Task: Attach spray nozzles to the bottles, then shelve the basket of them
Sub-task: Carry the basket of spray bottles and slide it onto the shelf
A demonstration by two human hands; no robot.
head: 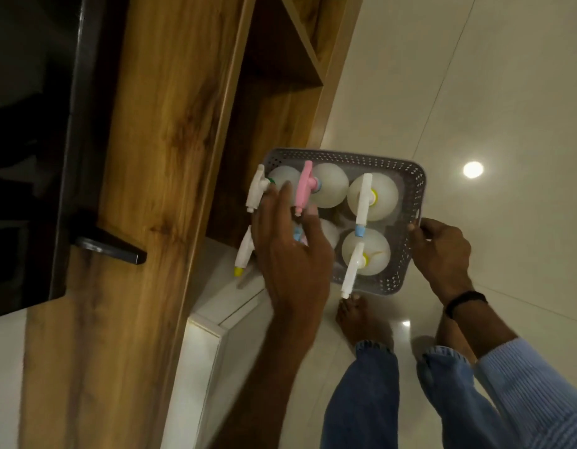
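Left of the basket (408, 202), the shelf opening (274, 63) stands near.
Right hand (442, 251) grips the right rim; left hand (290, 244), fingers spread over the nozzles (305, 186), is nearer to it.

**One head view, steep and tilted**

You have a single wide-angle camera, worn on your head, looking almost straight down. The view is rolled: the brown wooden shelf unit (170, 157) runs slantwise up the left, and the pale glossy tiled floor (494, 92) fills the right. The grey perforated plastic basket (410, 202) sits close, near centre, between your left hand (290, 251) and right hand (442, 251).
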